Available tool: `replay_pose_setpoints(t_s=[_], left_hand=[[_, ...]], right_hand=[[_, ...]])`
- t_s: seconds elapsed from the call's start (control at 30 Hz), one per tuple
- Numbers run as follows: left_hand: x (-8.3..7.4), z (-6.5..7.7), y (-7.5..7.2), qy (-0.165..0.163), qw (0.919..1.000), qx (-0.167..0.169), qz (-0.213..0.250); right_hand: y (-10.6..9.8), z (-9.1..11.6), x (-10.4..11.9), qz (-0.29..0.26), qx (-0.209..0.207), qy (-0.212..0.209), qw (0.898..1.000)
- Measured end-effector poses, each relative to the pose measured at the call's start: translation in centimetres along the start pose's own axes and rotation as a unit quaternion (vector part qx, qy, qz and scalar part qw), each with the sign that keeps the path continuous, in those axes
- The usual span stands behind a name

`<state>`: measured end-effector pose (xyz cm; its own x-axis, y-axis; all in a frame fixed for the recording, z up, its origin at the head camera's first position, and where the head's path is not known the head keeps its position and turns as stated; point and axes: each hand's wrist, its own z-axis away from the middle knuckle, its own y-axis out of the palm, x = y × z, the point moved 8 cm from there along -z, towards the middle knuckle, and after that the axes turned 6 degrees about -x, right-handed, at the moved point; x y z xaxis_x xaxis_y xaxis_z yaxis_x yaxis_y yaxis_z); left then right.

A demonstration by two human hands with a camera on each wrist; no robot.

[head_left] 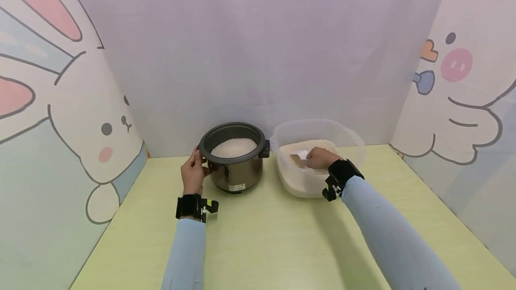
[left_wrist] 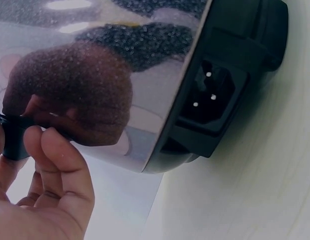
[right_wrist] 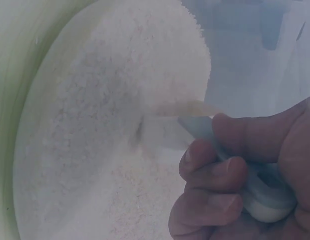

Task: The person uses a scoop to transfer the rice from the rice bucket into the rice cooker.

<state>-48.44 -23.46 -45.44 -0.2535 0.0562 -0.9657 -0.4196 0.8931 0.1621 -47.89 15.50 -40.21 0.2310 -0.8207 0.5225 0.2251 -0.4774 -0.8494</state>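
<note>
On the left stands a dark rice cooker (head_left: 238,173) without a lid, holding white rice (head_left: 234,147). My left hand (head_left: 192,174) pinches its small black side handle (left_wrist: 15,140) between thumb and fingers. To the right, a clear plastic container (head_left: 354,140) is partly filled with rice (head_left: 296,184). Inside it, my right hand (head_left: 320,158) grips a scoop by its pale grey-white handle (right_wrist: 269,204). The front of the scoop lies at the rice surface, partly blurred through the container's wall in the right wrist view.
Both vessels stand side by side near the back edge of a pale green table (head_left: 258,245). A second black handle (head_left: 264,149) on the cooker faces the container. A power socket (left_wrist: 210,97) shows low on the cooker. Printed cloth walls (head_left: 266,57) enclose the table.
</note>
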Motion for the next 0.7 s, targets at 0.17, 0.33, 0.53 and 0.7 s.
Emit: replay_pose_setpoints(t_s=[0.17,0.33,0.53,0.7], left_hand=[[0.03,-0.01,-0.09,-0.002,1.0,0.002,-0.001],[-0.1,-0.09,0.02,0.002,1.0,0.003,0.001],[-0.11,-0.18,-0.01,0.006,1.0,0.001,-0.005],[0.05,-0.14,-0.04,0.004,1.0,0.003,-0.006]], right_hand=[[0.19,-0.19,-0.02,-0.025,0.011,-0.006,1.0],[0.11,-0.26,-0.4,-0.045,0.017,0.006,0.999],[-0.12,0.1,-0.04,-0.074,0.02,0.006,0.997],[-0.05,0.32,-0.05,-0.13,0.02,0.018,0.991]])
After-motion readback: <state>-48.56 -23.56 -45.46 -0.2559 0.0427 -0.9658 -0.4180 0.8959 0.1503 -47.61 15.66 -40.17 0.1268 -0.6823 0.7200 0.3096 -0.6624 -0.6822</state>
